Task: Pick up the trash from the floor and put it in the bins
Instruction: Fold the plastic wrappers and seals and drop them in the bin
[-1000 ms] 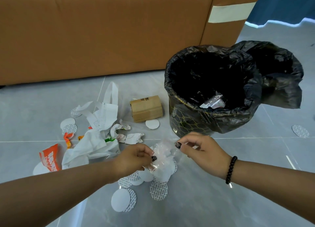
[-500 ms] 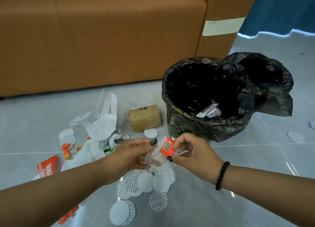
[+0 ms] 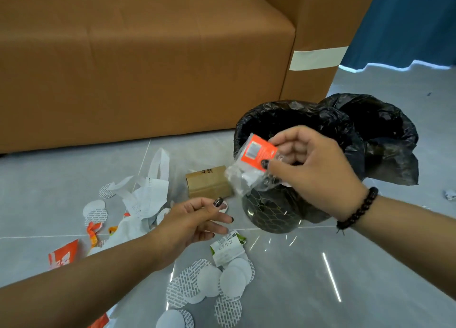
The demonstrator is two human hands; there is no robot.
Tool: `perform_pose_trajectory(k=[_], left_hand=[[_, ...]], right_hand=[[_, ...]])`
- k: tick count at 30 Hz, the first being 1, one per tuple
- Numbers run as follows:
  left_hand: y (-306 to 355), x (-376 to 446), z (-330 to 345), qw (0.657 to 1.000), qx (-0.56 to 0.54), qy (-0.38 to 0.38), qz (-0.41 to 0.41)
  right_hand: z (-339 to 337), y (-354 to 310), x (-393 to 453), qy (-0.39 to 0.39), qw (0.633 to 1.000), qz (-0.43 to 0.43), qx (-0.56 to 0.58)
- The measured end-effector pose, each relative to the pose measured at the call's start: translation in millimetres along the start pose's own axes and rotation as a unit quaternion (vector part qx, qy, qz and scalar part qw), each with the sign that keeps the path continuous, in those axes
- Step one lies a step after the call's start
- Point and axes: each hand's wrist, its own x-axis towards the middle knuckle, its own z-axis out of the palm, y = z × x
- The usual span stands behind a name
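Two bins stand side by side at right, the nearer bin (image 3: 296,135) lined in black. The right hand (image 3: 313,165) pinches a clear wrapper with an orange label (image 3: 251,167) at the near-left rim, probably to drop it into the open mouth. The left hand (image 3: 197,219) hangs spread, empty, over paper scraps (image 3: 212,285) littering the floor (image 3: 370,278), with bare tile at right.

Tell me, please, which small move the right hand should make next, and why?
Probably the right hand should move slightly forward over the opening and then loosen its grip. It pinches the clear plastic wrapper with the orange label at the near rim of the black-lined bin, so part of the wrapper hangs outside the rim. The left hand holds nothing.
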Motion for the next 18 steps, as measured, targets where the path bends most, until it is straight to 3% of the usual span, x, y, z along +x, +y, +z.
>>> perform_pose_trajectory(k=[5,11,16,18], left_hand=[[-8.7,6.2,0.8,0.999,0.035,0.025,-0.033],[-17.5,10.0,-1.7,0.995,0.056,0.050,-0.067],[-29.4,10.4,-6.1,0.991,0.081,0.054,-0.094],[-34.6,10.9,-10.5,0.988,0.092,0.058,-0.107]], right_hand=[[-26.9,24.7,40.9,0.095,0.992,0.072,-0.046],[-25.0,75.1,61.9,-0.015,0.957,0.213,-0.198],[-19.3,80.2,72.2,-0.063,0.924,0.194,-0.323],[-19.2,80.9,76.0,-0.046,0.932,0.171,-0.315]])
